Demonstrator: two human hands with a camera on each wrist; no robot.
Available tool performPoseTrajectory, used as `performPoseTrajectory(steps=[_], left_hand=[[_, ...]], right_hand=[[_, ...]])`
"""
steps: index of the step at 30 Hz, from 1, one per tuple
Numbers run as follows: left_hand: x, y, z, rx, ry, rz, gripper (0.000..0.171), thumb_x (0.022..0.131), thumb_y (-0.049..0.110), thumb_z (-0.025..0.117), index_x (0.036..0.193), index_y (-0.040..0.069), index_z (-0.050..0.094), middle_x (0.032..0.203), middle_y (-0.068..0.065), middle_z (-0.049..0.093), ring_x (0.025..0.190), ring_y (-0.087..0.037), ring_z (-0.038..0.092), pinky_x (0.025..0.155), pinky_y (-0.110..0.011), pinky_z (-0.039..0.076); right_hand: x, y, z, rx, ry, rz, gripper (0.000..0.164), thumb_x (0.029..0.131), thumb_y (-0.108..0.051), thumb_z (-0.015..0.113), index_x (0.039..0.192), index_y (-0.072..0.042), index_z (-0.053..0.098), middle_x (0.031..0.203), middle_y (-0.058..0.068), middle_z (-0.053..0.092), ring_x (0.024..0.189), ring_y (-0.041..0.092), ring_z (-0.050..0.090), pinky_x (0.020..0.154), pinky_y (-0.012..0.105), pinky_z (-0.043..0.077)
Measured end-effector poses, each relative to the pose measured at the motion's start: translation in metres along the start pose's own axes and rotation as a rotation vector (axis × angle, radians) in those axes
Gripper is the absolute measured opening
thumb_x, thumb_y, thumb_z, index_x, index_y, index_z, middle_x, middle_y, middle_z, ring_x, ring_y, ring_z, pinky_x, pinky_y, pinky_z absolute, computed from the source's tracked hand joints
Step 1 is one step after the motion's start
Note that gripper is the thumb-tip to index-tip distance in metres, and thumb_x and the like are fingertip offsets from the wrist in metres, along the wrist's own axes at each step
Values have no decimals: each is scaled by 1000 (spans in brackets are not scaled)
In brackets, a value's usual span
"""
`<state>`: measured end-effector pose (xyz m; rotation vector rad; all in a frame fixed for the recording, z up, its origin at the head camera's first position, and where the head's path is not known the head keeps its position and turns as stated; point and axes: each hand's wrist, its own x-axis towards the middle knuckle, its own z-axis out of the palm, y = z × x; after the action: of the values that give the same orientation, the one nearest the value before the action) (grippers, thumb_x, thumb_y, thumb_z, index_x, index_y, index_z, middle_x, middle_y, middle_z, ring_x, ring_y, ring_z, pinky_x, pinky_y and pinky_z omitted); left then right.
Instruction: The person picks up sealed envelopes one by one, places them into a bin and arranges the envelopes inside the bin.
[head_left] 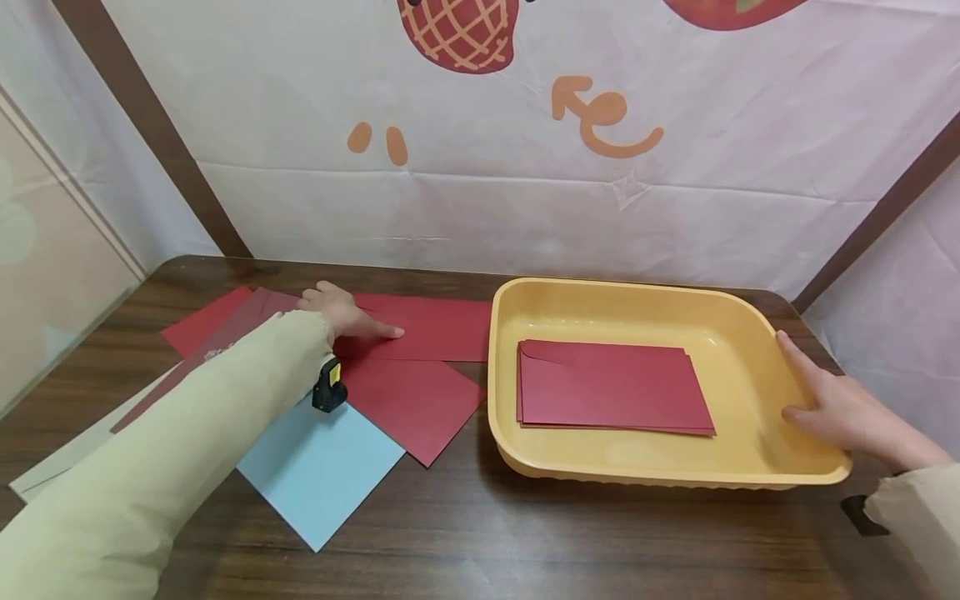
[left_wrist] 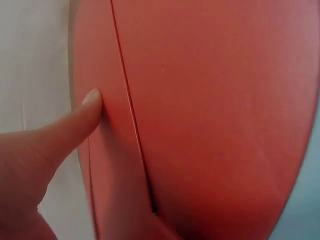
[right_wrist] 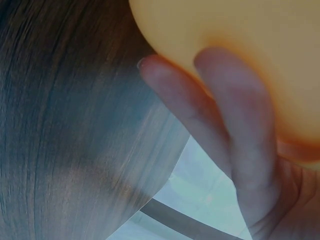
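Note:
My left hand (head_left: pixel 341 315) rests on a red envelope (head_left: pixel 442 327) at the back of the table, its thumb stretched out to the right across the paper. In the left wrist view the thumb (left_wrist: pixel 82 112) touches the red paper. Another red envelope (head_left: pixel 420 408) lies in front, partly over a light blue envelope (head_left: pixel 322 475). On the right side, my right hand (head_left: pixel 843 412) grips the rim of a yellow tray (head_left: pixel 637 467), thumb inside the wall and fingers outside. Inside the tray lies a small stack of dark red envelopes (head_left: pixel 611 387).
More envelopes fan out under the left sleeve: a bright red one (head_left: pixel 202 321), a dull maroon one (head_left: pixel 262 307) and a whitish one (head_left: pixel 82 442). The brown wooden table (head_left: pixel 480 542) ends at a printed cloth backdrop (head_left: pixel 450 217).

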<state>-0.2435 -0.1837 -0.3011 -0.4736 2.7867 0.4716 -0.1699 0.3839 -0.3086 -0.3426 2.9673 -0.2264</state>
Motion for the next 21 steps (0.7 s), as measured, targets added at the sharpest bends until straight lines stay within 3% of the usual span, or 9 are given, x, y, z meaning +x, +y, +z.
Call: performPoseTrajectory(steps=[7, 14, 21], left_hand=[[3, -3, 0, -75, 47, 0, 94, 71, 51, 75, 126, -15, 36, 118, -30, 38, 113, -41, 39, 87, -48, 48], [5, -5, 1, -199, 54, 12, 94, 75, 42, 76, 133, -14, 28, 125, -30, 40, 115, -40, 41, 92, -50, 48], [3, -8, -3, -298, 41, 45, 70, 90, 27, 59, 134, -13, 24, 125, -33, 44, 110, -43, 47, 93, -53, 47]], right_hand=[[-1, 1, -1, -9, 10, -10, 104, 80, -13, 66, 150, -1, -11, 116, 45, 49, 68, 29, 57, 60, 36, 44], [-1, -1, -2, -16, 25, -24, 104, 80, -12, 66, 150, 0, -9, 117, 45, 49, 70, 31, 57, 61, 38, 44], [-1, -1, -1, -5, 42, -37, 103, 80, -11, 66, 150, 1, -8, 111, 43, 53, 67, 28, 57, 60, 37, 44]])
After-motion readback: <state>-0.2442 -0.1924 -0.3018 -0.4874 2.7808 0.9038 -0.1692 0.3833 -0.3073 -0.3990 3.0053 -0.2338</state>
